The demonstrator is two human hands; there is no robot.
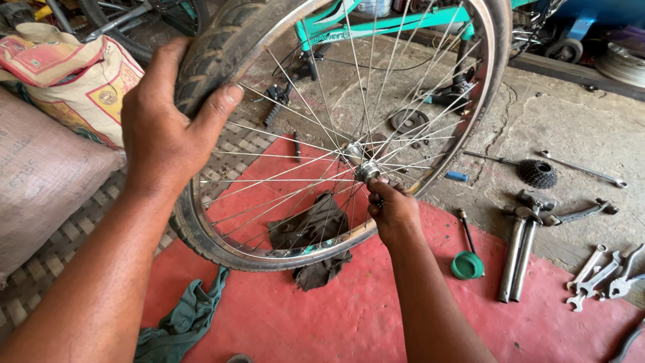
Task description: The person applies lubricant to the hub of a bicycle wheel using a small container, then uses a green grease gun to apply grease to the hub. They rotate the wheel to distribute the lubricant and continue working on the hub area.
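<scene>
A spoked bicycle wheel (pixel 222 47) with a black tyre stands upright in front of me. My left hand (pixel 164 124) grips the tyre at its upper left, thumb over the tread. My right hand (pixel 393 212) is closed around the axle end at the metal hub (pixel 366 171) in the wheel's centre. A red mat (pixel 302 316) lies under the wheel's lower rim.
A dark rag (pixel 312 228) lies behind the spokes and a green cloth (pixel 185 319) at lower left. Printed sacks (pixel 60 101) sit left. On the right concrete lie a cassette (pixel 537 173), hammers (pixel 521 249), wrenches (pixel 598 272), a green cap (pixel 467 265). A teal bicycle frame (pixel 383 23) stands behind.
</scene>
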